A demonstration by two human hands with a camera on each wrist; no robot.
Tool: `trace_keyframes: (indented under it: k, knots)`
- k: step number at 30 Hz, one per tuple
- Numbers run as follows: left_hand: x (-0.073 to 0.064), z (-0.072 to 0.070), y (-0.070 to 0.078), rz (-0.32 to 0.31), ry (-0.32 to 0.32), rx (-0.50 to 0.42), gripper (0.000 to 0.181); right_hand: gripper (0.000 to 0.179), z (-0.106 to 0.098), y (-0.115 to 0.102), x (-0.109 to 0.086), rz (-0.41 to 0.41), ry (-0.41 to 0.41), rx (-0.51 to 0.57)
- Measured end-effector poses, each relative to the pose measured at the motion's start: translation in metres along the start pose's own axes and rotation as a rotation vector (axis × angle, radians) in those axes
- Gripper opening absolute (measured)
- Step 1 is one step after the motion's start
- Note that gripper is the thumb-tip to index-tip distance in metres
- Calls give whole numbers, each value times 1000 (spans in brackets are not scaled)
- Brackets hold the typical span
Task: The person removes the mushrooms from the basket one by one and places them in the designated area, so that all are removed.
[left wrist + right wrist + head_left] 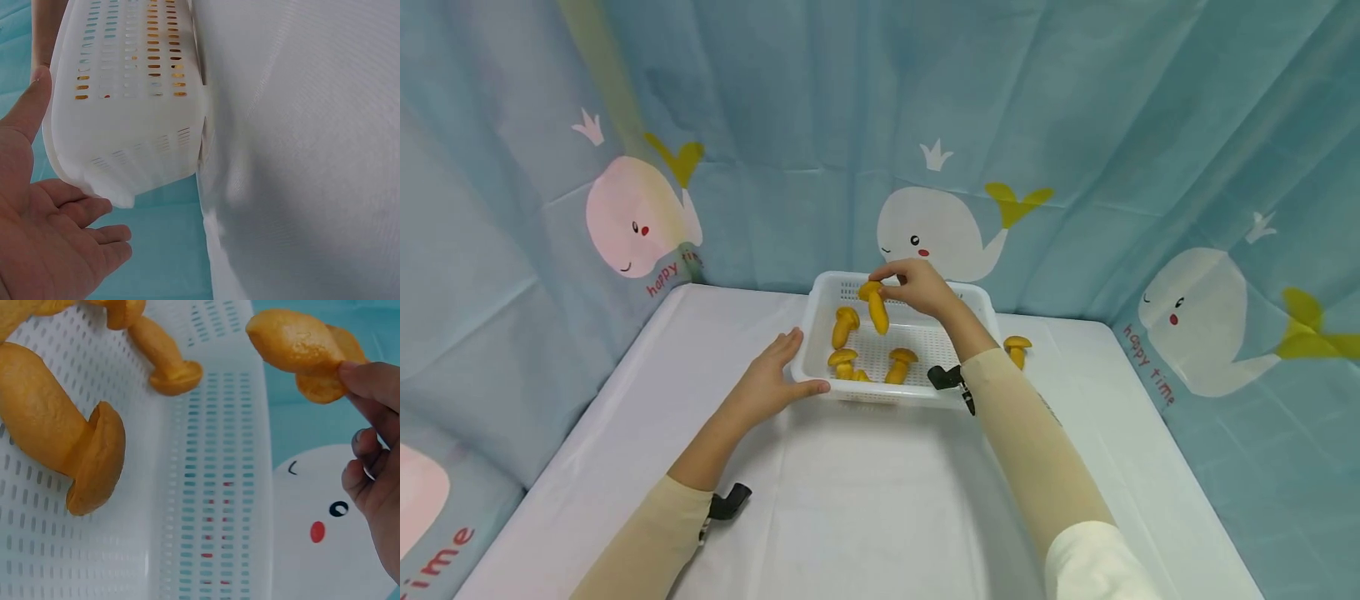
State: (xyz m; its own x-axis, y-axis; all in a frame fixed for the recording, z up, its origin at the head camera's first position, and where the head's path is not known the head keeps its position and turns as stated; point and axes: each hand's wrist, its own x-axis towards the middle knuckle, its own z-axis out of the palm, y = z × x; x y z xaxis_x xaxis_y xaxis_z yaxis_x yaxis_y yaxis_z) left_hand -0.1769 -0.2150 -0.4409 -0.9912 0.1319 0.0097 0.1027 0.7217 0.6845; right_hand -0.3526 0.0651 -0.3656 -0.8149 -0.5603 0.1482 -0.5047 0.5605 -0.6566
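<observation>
Right hand (917, 287) pinches yellow mushroom (876, 307) by its cap, stem hanging down over white basket (827, 292) far side; left hand (772, 379), fingers relaxed, braces basket's near-left corner; other mushrooms directly below.

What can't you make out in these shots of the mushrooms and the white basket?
- Head view: right hand covers the held mushroom's cap.
- Head view: the mushroom outside is partly behind the forearm.
- Left wrist view: basket wall hides its contents.
- Right wrist view: the frame's edge crops the basket.
</observation>
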Motion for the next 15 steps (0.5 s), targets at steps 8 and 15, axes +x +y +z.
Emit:
trace_keyframes:
  k: [8, 15]
  knots:
    - [-2, -2, 1, 2, -12, 11, 124, 23, -11, -10, -22, -55, 110, -9]
    - [-2, -2, 3, 10, -11, 17, 121, 23, -19, -17, -43, -75, 175, 40]
